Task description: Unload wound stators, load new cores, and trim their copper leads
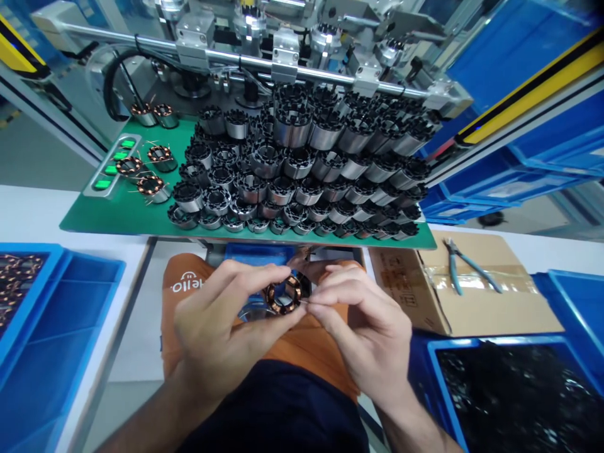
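My left hand (226, 321) holds a copper-wound ring (284, 296) between thumb and fingers, above my lap. At the ring's right side, the thumb and forefinger of my right hand (361, 321) pinch a thin wire end that comes off it. Beyond my hands, many unwound metal rings with black toothed rims (297, 162) stand stacked on a green mat (117, 217). Several copper-wound rings (151, 187) with loose wire ends sit at the mat's left, beside a grey strip with green lit buttons (113, 167).
Machine heads hang on a metal rail (321, 74) behind the stacks. Pliers (472, 267) lie on a cardboard box (500, 314) at right, with a blue bin (441, 377) of black parts in front. A blue tray (51, 258) of wound parts stands at left.
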`<action>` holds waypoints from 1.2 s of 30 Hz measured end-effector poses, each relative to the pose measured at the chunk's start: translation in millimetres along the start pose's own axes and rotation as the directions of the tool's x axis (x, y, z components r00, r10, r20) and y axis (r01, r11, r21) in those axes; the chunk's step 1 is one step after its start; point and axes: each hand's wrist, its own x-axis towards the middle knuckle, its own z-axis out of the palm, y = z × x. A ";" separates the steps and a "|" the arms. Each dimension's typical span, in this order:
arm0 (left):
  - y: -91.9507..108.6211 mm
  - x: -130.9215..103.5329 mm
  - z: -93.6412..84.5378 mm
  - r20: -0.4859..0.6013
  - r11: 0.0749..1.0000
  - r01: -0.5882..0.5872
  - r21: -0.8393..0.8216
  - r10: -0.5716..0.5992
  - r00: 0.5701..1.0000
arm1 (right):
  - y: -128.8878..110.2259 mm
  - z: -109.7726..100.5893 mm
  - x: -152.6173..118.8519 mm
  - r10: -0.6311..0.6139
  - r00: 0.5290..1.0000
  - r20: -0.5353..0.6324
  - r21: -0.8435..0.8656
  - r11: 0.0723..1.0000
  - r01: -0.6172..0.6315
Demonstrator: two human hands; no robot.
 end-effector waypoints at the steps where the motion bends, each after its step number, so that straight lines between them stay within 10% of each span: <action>1: 0.4 0.4 1.2 0.017 1.000 -0.012 0.007 0.011 1.000 | 0.9 -3.1 0.7 -0.028 1.000 0.009 -0.028 0.999 0.029; 11: 14.4 -1.7 10.4 0.150 0.996 0.006 -0.091 0.008 0.989 | -7.3 -15.2 3.1 -0.050 0.999 0.009 -0.044 0.998 0.051; 14: 13.2 -0.3 13.9 0.083 0.997 -0.025 -0.066 0.031 0.996 | -8.9 -2.4 -1.0 0.160 0.985 -0.069 0.175 0.974 -0.146; 20: 3.2 3.8 18.8 0.025 0.996 -0.083 0.039 0.082 0.996 | -0.8 29.0 -21.3 0.536 0.841 0.081 0.603 0.645 -0.469; 30: -3.4 0.5 18.6 0.253 0.991 -0.010 0.136 -0.025 0.967 | 4.3 33.8 -21.8 0.637 0.766 0.092 0.587 0.586 -0.558; 36: -2.3 -6.2 17.0 0.274 0.984 -0.107 0.139 0.065 0.960 | 4.5 28.5 -22.8 0.582 0.805 0.111 0.602 0.605 -0.521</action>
